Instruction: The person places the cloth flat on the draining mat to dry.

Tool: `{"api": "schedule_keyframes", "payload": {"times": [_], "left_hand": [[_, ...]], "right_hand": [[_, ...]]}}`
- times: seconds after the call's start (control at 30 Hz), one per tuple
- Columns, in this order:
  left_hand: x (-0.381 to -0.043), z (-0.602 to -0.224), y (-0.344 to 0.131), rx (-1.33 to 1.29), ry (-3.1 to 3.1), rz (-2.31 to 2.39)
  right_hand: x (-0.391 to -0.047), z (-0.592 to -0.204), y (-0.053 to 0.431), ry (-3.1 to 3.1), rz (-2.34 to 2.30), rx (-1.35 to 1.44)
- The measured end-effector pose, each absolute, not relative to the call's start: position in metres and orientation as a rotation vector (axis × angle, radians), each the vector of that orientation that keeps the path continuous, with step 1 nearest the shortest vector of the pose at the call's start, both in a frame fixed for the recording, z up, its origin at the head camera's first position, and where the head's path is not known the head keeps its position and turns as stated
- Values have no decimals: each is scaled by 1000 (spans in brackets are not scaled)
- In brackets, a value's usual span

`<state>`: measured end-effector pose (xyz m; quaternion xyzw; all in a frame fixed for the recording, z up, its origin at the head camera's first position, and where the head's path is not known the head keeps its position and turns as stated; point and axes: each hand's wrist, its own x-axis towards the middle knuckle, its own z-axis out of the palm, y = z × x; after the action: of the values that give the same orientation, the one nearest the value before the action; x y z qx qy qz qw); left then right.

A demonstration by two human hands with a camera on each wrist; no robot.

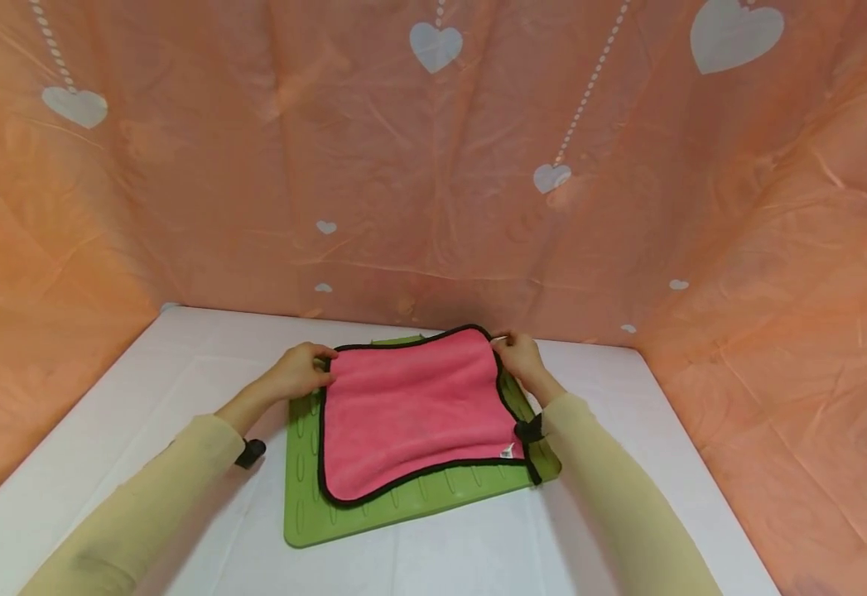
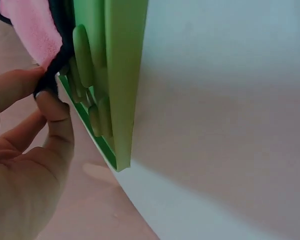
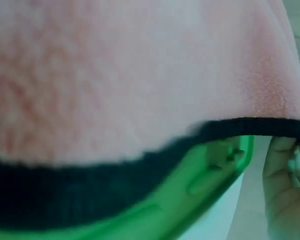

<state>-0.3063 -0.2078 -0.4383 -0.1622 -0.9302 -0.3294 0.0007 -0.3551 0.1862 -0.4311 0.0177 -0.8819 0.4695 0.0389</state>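
A pink towel [image 1: 414, 401] with black edging is spread over a green ridged mat [image 1: 306, 505]. My left hand [image 1: 301, 371] pinches the towel's far left corner between thumb and fingers; the left wrist view shows the black-edged corner of the towel [image 2: 45, 40] in that pinch, beside the mat's raised rim [image 2: 122, 100]. At the far right corner, my right hand [image 1: 520, 360] pinches the black border. In the right wrist view the towel [image 3: 140, 75] fills most of the picture, and the right hand's fingers [image 3: 280, 170] hold its edging at the far right.
The mat lies on a white table [image 1: 202, 364]. Behind it and at both sides hangs an orange sheet [image 1: 433, 207] with white hearts. A black strap end [image 1: 250, 453] hangs from the left wrist, and another black piece [image 1: 528, 430] sits by the right cuff.
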Motion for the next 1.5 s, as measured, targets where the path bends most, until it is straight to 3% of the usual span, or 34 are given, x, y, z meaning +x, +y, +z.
{"api": "schedule_keyframes", "payload": {"times": [0.43,0.83,1.2,1.5], "left_hand": [[-304,-431,-204,-489,-3075,-930],[-301,-430,-203,-596,-3073,-820],[-277,-430,-210,-599,-2963,-747],[-248,-433,-202,-778,-2839,-697]], "right_hand": [[-368,-442,185,-2865,1010,198],[-366,-440,189,-2900,966,249],[-344,-430,202,-2905,1019,354],[-317,-428,217,-2859,1085,476]]}}
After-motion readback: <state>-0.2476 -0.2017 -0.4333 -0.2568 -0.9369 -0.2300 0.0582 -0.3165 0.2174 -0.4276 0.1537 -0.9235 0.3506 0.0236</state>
